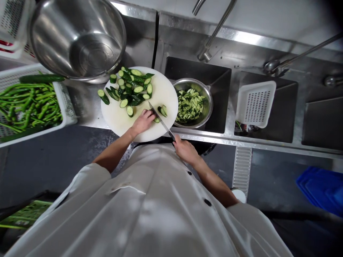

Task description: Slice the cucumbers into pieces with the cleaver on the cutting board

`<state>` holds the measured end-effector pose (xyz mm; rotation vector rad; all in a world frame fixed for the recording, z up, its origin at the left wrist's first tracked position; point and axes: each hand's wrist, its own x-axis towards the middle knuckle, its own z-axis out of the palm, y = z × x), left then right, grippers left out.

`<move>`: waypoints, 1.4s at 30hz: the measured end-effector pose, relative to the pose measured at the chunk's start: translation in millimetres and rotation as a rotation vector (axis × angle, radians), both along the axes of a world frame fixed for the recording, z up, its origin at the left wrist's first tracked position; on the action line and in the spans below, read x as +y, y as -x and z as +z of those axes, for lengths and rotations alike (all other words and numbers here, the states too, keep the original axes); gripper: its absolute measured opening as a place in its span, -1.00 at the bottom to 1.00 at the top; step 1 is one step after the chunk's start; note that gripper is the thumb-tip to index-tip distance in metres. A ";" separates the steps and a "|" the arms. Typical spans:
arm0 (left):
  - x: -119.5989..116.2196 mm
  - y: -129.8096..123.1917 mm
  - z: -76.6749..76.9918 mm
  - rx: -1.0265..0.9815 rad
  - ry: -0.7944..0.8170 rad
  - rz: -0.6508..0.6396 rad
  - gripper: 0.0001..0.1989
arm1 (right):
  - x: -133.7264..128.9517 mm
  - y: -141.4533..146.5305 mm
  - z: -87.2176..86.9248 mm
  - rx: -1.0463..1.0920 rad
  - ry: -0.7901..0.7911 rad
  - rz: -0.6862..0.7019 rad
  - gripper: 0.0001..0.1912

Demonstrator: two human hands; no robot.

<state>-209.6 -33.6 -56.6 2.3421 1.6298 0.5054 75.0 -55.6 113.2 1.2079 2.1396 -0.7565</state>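
My right hand [185, 150] grips the handle of a kitchen knife [163, 125], its blade slanting up and left across a round white cutting board [118, 123]. Fingers bent, my left hand [144, 122] presses a cucumber piece [156, 120] to the board, right against the blade; the fingers hide part of that piece. To the right of the blade lie a few thin cucumber slices [163, 110]. A pile of cucumber chunks [130, 89] with dark green skin covers the upper part of the board. Cut cucumber strips [190, 105] fill a metal bowl [210, 107] beside it.
A large steel basin [80, 39] stands behind the board at left. Green peppers [32, 103] and whole cucumbers fill a white basket [68, 103]. The bowl sits in a sink [221, 114]; another sink holds a white perforated basket [255, 103]. A faucet [211, 44] reaches over the back.
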 end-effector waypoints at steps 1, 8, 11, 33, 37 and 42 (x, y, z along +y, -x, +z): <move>-0.1 0.5 -0.5 -0.011 0.002 -0.005 -0.62 | 1.3 1.8 -0.9 0.007 -0.004 0.001 -0.66; -2.2 3.7 0.1 0.002 -0.031 -0.020 -0.64 | 4.9 7.7 0.9 0.043 0.009 -0.013 -0.66; -2.8 4.5 -0.5 -0.015 -0.038 -0.024 -0.63 | 6.3 11.3 2.4 0.048 -0.009 -0.010 -0.66; -5.5 4.4 -11.7 0.029 -0.127 0.013 -0.65 | 7.1 21.3 -8.9 0.085 0.025 -0.014 -0.64; -8.0 10.6 -5.2 0.026 -0.105 0.038 -0.70 | 6.5 14.8 -8.8 0.124 -0.023 -0.047 -0.62; -22.6 54.5 14.6 0.068 -0.070 0.614 -0.77 | -7.0 -16.3 -3.8 0.216 0.036 -0.039 -0.68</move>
